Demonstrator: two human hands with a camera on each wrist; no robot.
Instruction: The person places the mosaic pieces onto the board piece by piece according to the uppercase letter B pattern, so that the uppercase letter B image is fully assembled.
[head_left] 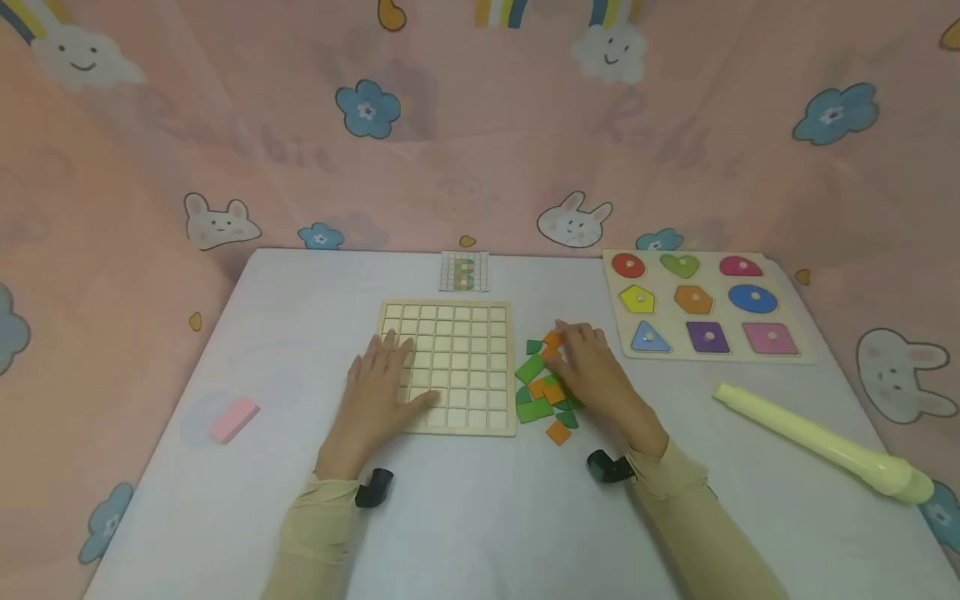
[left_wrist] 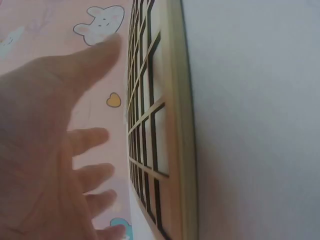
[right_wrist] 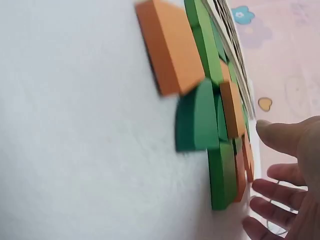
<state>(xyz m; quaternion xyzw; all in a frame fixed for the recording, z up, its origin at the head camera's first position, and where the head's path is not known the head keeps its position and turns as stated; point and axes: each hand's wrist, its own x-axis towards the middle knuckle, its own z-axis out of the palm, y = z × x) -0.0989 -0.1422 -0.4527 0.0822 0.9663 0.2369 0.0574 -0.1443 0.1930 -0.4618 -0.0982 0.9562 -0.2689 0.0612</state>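
In the head view, my left hand (head_left: 375, 396) is spread over the left side of a wooden grid board (head_left: 465, 367), fingers straight and thumb out. The left wrist view has that palm (left_wrist: 45, 115) beside the board's thick edge (left_wrist: 182, 125). Right of the board lies a loose pile of orange squares (head_left: 558, 432), green blocks (head_left: 530, 367) and dark green curved pieces (head_left: 567, 419). Over the pile's right side is my right hand (head_left: 596, 371), its fingers loosely bent and covering some pieces. Seen from the right wrist, the thumb and fingers (right_wrist: 272, 212) are apart, holding nothing.
Behind the board lies a small card (head_left: 465, 272) with a green and orange pattern on a grid. A shape puzzle with knobbed pieces (head_left: 663, 302) is at the back right. A pale yellow tube (head_left: 817, 437) lies to the right, a pink block (head_left: 235, 419) to the left.
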